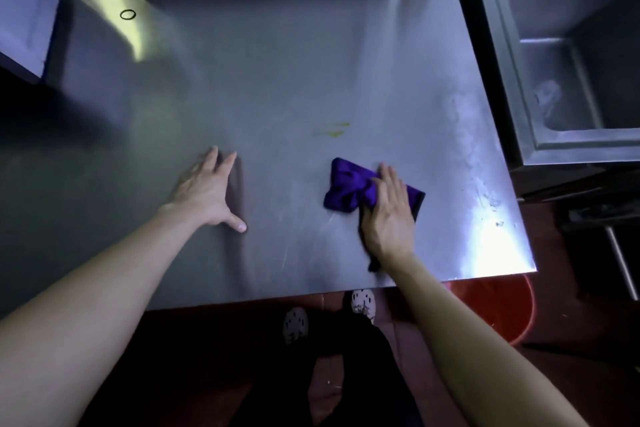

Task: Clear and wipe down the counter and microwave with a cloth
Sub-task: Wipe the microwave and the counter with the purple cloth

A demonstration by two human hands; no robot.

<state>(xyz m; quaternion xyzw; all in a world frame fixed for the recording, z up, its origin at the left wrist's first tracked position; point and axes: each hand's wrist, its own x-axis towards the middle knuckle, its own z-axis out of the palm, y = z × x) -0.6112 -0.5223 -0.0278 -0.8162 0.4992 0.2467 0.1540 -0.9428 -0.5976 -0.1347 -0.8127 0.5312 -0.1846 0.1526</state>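
The right hand (388, 215) lies flat with straight fingers, pressing a purple cloth (346, 187) onto the steel worktop (277, 80) near its front right corner. The left hand (204, 191) rests flat and spread, well apart. The bunched cloth sticks out left of the fingers, its long axis roughly left-right. A yellow smear (332, 130) lies just beyond.

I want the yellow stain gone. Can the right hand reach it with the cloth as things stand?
Probably yes. The stain lies a little beyond the cloth under the right hand, with only bare counter between them.
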